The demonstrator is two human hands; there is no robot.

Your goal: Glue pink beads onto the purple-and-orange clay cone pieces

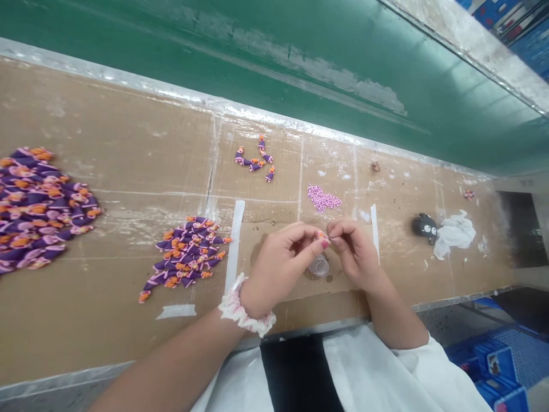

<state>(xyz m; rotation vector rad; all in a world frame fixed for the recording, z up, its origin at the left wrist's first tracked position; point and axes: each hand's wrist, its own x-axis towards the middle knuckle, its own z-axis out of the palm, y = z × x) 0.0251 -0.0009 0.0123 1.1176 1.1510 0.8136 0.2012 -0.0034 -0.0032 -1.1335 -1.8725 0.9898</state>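
a person's left hand [278, 254] is gripping a small orange-and-pink piece [320, 235] between its fingertips, above a clear cup [319, 266]. the right hand [354, 252] is pinching its fingertips closed just beside the piece; whether it is gripping something tiny, i cannot tell. pink beads [322, 199] are lying beyond the hands, purple-and-orange figures [189, 252] to the left. the person seems to be doing fine fingertip work, with the next move probably calling for steady, light pressure.
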